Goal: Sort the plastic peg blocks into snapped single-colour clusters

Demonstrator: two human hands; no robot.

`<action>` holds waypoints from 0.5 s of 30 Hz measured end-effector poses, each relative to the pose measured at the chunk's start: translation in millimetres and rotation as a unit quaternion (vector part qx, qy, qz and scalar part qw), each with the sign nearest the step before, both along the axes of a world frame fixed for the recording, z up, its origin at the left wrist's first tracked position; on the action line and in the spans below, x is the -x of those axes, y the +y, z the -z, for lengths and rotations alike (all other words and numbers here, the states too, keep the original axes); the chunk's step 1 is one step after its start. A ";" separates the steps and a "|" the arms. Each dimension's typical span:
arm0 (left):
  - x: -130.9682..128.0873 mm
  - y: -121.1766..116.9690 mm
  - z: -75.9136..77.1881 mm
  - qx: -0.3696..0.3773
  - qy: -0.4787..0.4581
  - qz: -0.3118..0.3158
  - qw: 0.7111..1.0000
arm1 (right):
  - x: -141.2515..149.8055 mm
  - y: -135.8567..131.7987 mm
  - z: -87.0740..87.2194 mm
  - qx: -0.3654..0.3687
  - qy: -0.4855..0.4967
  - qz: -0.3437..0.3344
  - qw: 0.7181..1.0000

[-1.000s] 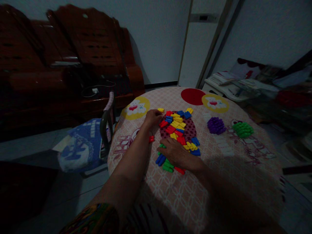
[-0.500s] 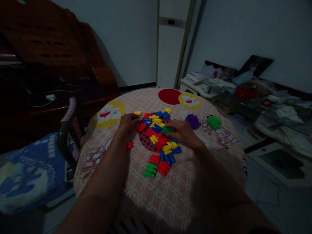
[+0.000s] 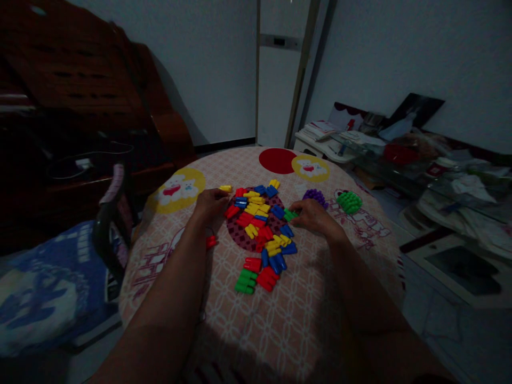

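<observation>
My right hand [image 3: 314, 216] is closed on a green plastic building block [image 3: 290, 214] at the right side of a pile of blocks. A blue block [image 3: 278, 212] lies against the green one's left end; whether they are joined I cannot tell. My left hand [image 3: 211, 205] is at the pile's left edge, fingers curled together, their tips too dark to show what is between them. A yellow block [image 3: 226, 189] lies just beyond it, and a red block [image 3: 211, 241] sits by the left forearm. Between the hands, red blocks [image 3: 246, 219] and yellow blocks [image 3: 256, 209] lie loose.
The round table's patterned cloth [image 3: 224, 320] spreads beneath everything. A purple cluster [image 3: 314, 197] and a green cluster [image 3: 350, 202] of pieces stand at the right. Nearer me lie more green blocks [image 3: 245, 281]. A chair [image 3: 108, 229] is at the left, a cluttered side table [image 3: 400, 154] at the right.
My right hand has moved right, away from the pile's middle, with the green block. The blue block beside it has shifted right too. My left hand has hardly moved.
</observation>
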State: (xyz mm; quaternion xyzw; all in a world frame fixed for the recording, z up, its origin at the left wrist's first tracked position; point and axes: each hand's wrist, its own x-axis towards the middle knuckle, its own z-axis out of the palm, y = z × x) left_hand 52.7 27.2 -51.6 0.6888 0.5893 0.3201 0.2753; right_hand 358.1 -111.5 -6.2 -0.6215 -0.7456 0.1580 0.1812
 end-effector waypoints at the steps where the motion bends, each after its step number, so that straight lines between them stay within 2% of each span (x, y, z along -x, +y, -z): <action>1: -0.2 -0.5 -0.3 0.001 -0.001 0.000 1.000 | 1.4 0.1 1.1 0.002 0.005 0.001 1.000; 9: -0.8 -1.4 -3.0 0.005 0.000 0.004 1.000 | -1.9 -1.5 0.6 0.029 0.103 0.010 0.994; 15: -2.6 -4.3 -3.2 0.011 -0.009 -0.008 1.000 | -1.2 -3.5 -2.5 0.055 0.029 0.009 0.998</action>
